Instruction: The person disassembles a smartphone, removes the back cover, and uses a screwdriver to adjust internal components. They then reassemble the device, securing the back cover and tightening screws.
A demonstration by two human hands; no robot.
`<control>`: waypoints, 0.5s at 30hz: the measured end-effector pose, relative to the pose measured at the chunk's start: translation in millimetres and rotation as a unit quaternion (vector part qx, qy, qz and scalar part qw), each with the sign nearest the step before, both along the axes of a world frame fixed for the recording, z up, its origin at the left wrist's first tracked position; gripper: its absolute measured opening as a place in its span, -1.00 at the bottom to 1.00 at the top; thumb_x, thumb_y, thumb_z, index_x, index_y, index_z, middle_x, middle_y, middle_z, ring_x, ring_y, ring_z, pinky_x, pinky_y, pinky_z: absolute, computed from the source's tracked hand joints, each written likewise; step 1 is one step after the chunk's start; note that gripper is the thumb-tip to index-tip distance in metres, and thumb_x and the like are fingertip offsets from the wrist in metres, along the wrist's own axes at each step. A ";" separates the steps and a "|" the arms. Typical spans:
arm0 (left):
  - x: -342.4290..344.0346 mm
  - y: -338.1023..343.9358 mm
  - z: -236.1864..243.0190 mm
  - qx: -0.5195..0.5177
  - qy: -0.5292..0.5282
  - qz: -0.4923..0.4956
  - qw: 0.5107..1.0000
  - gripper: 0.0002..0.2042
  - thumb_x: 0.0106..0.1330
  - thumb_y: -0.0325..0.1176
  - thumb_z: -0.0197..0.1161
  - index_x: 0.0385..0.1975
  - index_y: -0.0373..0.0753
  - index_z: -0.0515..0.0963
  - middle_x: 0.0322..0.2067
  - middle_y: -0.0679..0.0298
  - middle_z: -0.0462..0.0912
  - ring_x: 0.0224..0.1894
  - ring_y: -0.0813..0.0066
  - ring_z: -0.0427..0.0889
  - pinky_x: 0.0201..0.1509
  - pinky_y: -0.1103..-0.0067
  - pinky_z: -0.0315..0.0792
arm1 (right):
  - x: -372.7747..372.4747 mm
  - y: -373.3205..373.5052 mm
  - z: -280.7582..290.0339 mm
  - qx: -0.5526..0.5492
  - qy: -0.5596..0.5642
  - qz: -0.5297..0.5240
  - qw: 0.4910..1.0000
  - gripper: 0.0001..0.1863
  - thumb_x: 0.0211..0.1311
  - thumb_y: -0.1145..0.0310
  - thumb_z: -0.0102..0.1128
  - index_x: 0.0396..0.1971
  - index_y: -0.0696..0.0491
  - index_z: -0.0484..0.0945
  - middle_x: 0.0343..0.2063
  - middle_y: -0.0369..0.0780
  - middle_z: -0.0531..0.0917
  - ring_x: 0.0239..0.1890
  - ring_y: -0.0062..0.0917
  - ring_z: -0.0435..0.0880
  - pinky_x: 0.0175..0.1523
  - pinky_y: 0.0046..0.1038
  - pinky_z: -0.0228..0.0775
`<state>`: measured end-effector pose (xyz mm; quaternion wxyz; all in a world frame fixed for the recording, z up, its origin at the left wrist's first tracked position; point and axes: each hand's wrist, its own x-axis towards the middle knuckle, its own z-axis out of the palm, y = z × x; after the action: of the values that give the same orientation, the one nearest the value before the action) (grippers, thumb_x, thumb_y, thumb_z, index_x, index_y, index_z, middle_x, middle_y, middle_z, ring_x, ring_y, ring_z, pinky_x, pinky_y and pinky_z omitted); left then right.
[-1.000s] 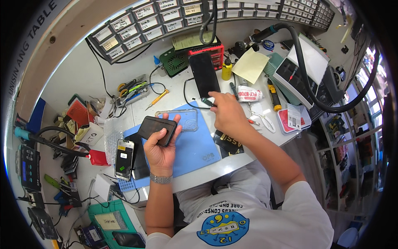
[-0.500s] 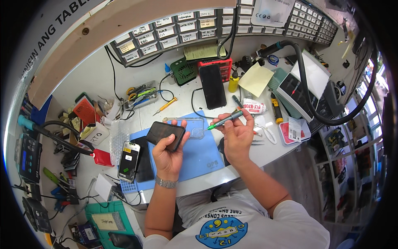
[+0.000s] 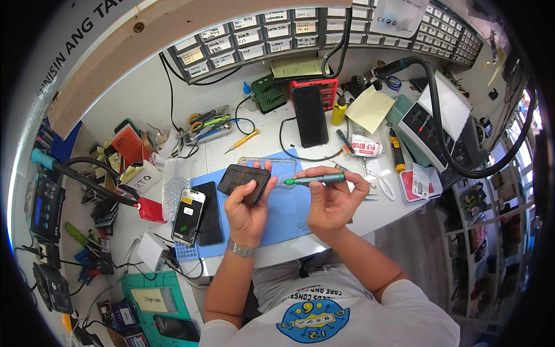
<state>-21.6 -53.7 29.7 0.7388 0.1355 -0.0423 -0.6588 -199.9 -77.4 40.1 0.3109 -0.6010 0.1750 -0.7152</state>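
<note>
My left hand (image 3: 245,215) grips a dark smartphone (image 3: 243,180), tilted, with the thumb over its face. In my right hand (image 3: 335,209) is a slim green screwdriver (image 3: 325,178), held nearly level between thumb and fingers. Its tip points left towards the phone's right edge; a gap seems to lie between them. Below both hands spreads a blue work mat (image 3: 284,215), and a clear phone case (image 3: 284,168) rests on its far part behind the phone. Left of my left hand lie a black phone (image 3: 211,222) and a silver-framed phone part (image 3: 187,222).
A black phone (image 3: 310,118) leans on a red drawer box (image 3: 326,92) at the back. Nearby are a yellow bottle (image 3: 339,113), a white tube (image 3: 367,147), a yellow screwdriver (image 3: 243,140) and white pliers (image 3: 385,187). A thick black hose (image 3: 437,127) arches over the right side.
The green screwdriver has swung from a slant to nearly level as my right fingers shifted. My left hand still holds the phone. The whole view has shifted slightly.
</note>
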 end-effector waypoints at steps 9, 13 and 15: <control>-4.4 -2.2 5.7 0.011 -0.032 0.029 0.999 -0.46 0.34 -0.73 0.15 0.36 -0.38 0.37 0.28 -0.07 0.56 0.51 -0.23 0.50 0.44 -0.05 0.68 | -15.9 -14.4 6.4 -0.025 -0.005 -0.079 0.997 -0.36 0.60 0.64 0.19 0.48 0.12 0.06 0.04 0.12 0.66 -0.07 -0.30 0.81 0.07 -0.37 0.74; -2.8 -0.9 8.7 0.022 -0.048 0.051 0.997 -0.42 0.33 -0.72 0.17 0.39 -0.34 0.35 0.29 -0.06 0.55 0.49 -0.24 0.52 0.43 -0.07 0.68 | -66.7 -39.7 34.5 0.179 0.245 -0.070 0.950 -0.42 0.50 0.60 0.37 0.42 0.20 0.34 -0.18 -0.14 0.76 -0.13 -0.58 0.72 0.01 -0.53 0.58; -4.4 -0.2 9.9 0.020 -0.046 0.052 0.997 -0.44 0.33 -0.74 0.16 0.38 -0.37 0.36 0.30 -0.09 0.55 0.51 -0.27 0.49 0.43 -0.08 0.68 | -80.2 -45.6 35.0 0.215 0.399 -0.070 0.889 -0.63 0.34 0.61 0.45 0.10 0.19 0.58 -0.26 -0.07 0.76 -0.17 -0.34 0.77 0.00 -0.35 0.61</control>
<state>-25.9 -53.9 39.6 0.7664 0.1825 -0.0556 -0.6133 -280.1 -123.0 75.1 0.2857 -0.7403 0.4751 -0.3803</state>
